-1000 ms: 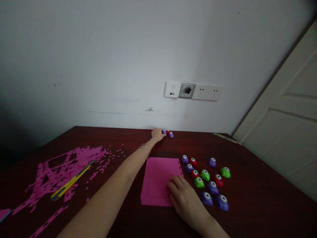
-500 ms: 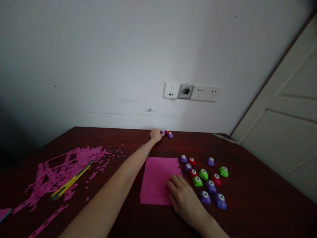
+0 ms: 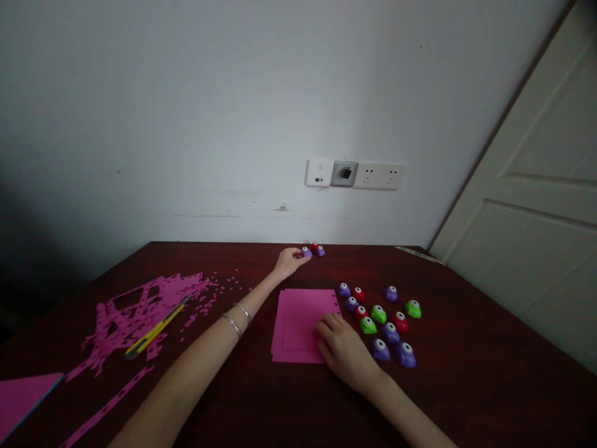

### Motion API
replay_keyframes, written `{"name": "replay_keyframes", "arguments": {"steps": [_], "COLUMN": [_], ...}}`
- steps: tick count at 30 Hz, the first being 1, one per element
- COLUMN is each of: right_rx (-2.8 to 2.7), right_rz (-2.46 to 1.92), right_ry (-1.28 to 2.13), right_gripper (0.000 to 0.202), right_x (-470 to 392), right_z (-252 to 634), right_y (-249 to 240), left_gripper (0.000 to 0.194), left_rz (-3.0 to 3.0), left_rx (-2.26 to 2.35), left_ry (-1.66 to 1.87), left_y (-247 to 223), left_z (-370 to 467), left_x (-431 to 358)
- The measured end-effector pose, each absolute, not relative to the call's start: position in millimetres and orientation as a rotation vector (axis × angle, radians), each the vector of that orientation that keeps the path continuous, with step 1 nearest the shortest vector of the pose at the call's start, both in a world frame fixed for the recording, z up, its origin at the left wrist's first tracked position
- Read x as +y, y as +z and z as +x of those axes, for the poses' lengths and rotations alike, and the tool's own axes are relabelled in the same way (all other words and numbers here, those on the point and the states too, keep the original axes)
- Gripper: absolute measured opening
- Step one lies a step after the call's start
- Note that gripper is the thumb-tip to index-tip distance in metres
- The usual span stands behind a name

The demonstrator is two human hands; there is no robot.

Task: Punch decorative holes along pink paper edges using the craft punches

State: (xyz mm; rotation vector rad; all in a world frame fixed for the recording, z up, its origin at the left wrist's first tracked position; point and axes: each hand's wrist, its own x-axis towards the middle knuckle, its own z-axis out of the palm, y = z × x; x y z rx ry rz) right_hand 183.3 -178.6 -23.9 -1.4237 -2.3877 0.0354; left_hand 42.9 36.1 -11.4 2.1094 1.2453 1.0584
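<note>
At the back of the dark table, my left hand [image 3: 288, 261] has its thumb and fingers around a purple punch [image 3: 306, 252] with an eye-like button. A red punch [image 3: 314, 247] and another purple punch [image 3: 320, 251] stand just to its right. My right hand [image 3: 344, 343] rests with bent fingers on the right part of the pink paper sheets [image 3: 298, 323]; its fingertips are partly hidden, and I cannot make out whether they grip anything. Small cut-outs mark the sheets' upper right edge. Several purple, red and green punches [image 3: 379, 313] lie right of the paper.
Pink paper scraps [image 3: 153, 305] and small punched bits [image 3: 205, 302] cover the left side, with a yellow cutter [image 3: 156, 330] on top. A pink sheet [image 3: 25, 401] lies at the lower left. Wall sockets [image 3: 379, 176] are above the table.
My left hand has drawn back slightly toward me with the purple punch, which now sits apart from the other two. My right hand stays on the paper. The whole view has shifted a little.
</note>
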Motion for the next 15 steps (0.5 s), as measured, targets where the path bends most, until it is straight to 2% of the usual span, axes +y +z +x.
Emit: {"name": "replay_keyframes", "arguments": {"steps": [15], "right_rx": [-2.256], "right_rz": [-1.376], "right_ry": [0.219], "right_gripper": [0.021], "right_x": [-178], "right_z": [184], "right_y": [-24], "left_gripper": [0.022], "left_rz": [2.280], "left_rx": [0.979], "left_ry": [1.002], "left_y": [15], "left_z": [1], "left_x": [-59]}}
